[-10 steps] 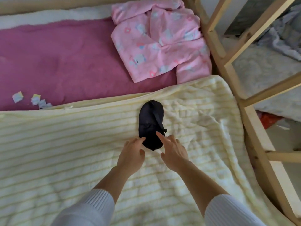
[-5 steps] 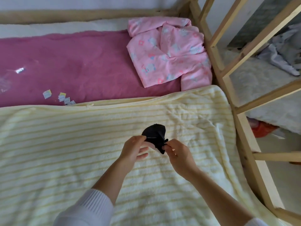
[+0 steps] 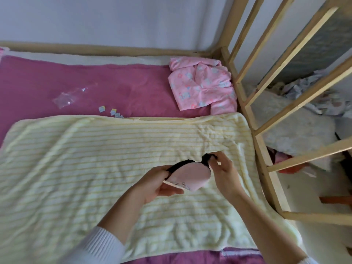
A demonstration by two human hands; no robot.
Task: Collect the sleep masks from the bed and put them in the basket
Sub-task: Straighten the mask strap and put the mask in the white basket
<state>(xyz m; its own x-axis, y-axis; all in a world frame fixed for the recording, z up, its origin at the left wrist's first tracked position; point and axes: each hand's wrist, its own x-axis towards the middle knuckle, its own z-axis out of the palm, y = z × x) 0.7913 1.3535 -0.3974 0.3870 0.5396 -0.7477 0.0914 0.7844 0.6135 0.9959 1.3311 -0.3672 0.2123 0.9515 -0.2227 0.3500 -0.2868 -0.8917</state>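
I hold a sleep mask [image 3: 191, 175] in the air above the pale yellow striped blanket [image 3: 95, 159]. Its pink inner side faces me and its black outer edge and strap show along the top. My left hand [image 3: 155, 184] grips the mask's left end. My right hand [image 3: 223, 173] pinches the black strap at the mask's right end. No basket is in view.
A folded pink patterned pyjama top [image 3: 203, 86] lies at the far right of the magenta sheet [image 3: 57, 86]. A clear plastic bag [image 3: 66, 99] and small paper bits [image 3: 112, 112] lie on the sheet. The wooden bed frame [image 3: 264, 161] runs along the right.
The mask lay black side up on the blanket; both hands picked it up and turned it, so its pink side now shows. The view has tilted up.
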